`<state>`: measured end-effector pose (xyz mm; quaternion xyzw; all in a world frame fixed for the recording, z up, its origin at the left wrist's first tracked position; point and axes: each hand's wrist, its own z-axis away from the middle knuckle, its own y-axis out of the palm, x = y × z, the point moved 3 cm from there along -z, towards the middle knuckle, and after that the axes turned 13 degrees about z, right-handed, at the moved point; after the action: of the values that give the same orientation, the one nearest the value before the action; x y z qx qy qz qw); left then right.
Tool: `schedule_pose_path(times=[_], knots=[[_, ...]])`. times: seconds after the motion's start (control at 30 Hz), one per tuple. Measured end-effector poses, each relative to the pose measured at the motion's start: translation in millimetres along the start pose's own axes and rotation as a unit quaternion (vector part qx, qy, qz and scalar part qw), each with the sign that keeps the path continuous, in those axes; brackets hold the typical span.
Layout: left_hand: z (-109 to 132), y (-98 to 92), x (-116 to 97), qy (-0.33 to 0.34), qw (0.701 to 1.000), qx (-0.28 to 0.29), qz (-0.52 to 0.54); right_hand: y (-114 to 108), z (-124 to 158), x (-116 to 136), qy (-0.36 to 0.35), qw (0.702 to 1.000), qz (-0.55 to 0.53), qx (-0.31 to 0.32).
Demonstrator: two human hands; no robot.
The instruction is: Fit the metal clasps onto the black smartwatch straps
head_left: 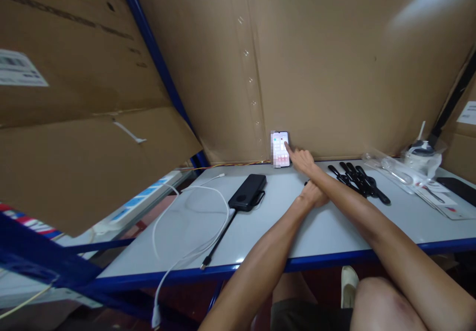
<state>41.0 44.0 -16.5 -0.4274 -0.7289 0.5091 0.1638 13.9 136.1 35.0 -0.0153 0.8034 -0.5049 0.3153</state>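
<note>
A lit smartphone [281, 149] leans upright against the cardboard at the back of the table. My right hand [303, 159] points at it, index finger stretched to the screen, the other fingers bent, holding nothing. Under my crossed right forearm, my left hand [314, 194] rests low over the table. Its fingers are mostly hidden, and a small black bit shows beside it, too little to name. Just right of my hands lies a pile of black long-handled pieces [359, 179], whose exact kind I cannot make out.
A black power bank [248, 192] with a short cable and a white charging cable [226, 217] lie to the left. At right are clear plastic packages [397, 172], a white cup with a straw [422, 155] and a dark flat object [457, 189]. Cardboard [334, 63] walls the back.
</note>
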Motion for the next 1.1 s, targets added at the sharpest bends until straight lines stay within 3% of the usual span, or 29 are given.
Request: schedule_pose_path(times=[1.1], knots=[[0.0, 2.2, 1.4, 0.003, 1.000, 0.002, 0.000, 3.6, -1.3, 0.4, 0.003, 1.000, 0.005, -0.003]])
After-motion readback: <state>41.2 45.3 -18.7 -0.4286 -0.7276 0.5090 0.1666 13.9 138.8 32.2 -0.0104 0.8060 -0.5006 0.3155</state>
